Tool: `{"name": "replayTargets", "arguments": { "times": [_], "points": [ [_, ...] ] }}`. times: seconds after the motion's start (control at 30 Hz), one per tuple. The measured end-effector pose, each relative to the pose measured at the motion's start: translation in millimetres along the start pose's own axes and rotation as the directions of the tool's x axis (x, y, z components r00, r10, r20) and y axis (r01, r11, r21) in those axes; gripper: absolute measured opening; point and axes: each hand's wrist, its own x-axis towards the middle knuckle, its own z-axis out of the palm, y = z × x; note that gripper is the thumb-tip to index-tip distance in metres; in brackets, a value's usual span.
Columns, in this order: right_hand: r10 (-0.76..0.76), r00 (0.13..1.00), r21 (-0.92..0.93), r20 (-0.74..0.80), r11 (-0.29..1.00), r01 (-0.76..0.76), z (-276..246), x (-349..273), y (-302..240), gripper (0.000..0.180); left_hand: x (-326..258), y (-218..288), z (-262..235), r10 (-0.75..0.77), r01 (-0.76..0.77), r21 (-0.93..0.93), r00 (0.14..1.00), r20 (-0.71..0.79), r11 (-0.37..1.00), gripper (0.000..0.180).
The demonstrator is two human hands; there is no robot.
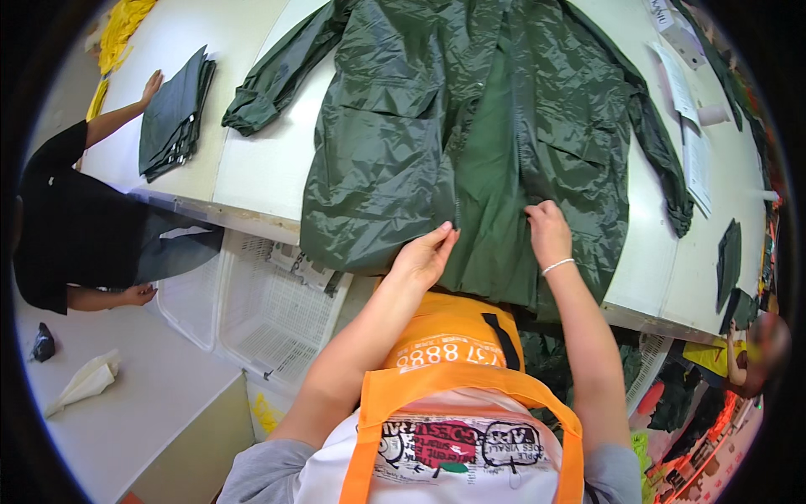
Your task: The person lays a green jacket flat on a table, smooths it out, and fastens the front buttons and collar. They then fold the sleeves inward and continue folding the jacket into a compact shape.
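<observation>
A shiny dark green raincoat point(378, 151) lies on the table with its sleeves spread and its front parted, so the duller green inside shows down the middle. My left hand point(424, 256) pinches the left front edge near the hem, beside the zipper. On the opposite front edge, a little higher up, my right hand point(548, 233) closes its fingers on the cloth; a thin pale bracelet circles that wrist. The raincoat's hem hangs over the table's near edge, against my orange apron point(449, 328). Its collar is out of the picture.
Folded dark green pieces point(176, 118) lie on the white table point(260, 181) at left, touched by a co-worker's hand point(152, 86). White plastic baskets point(269, 311) stand below the table edge. Papers point(677, 84) and a white box point(678, 35) lie at far right.
</observation>
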Motion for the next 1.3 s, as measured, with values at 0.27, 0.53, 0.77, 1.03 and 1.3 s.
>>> {"name": "replayTargets", "arguments": {
  "times": [0.27,0.53,0.77,1.03,1.3],
  "points": [
    [0.261,0.963,0.529,0.063,0.81,-0.254,-68.5,-5.3,-47.0,0.008,-20.3,-0.1,15.5,-0.075,0.064,0.081,0.987,0.139,0.995,0.013],
    [0.51,0.857,0.744,0.072,0.545,-0.387,-6.1,-39.5,-106.9,0.009,0.1,-41.7,22.8,-0.074,-0.004,0.435,0.984,0.161,0.9,0.021],
    [0.671,0.741,0.866,0.026,0.355,-0.353,11.6,-47.4,-125.6,0.007,-8.2,-48.2,39.4,0.049,-0.07,0.413,0.997,0.063,0.908,0.015],
    [0.549,0.53,0.76,0.647,-0.519,-0.39,4.7,-55.3,-117.5,0.013,4.7,-48.2,23.8,0.052,-0.077,0.365,0.996,0.079,0.928,0.017],
    [0.512,0.505,0.699,0.695,-0.646,-0.307,18.9,-57.9,-111.0,0.014,6.1,-42.7,14.3,0.047,-0.105,0.38,0.986,0.159,0.919,0.02]
  ]
}}
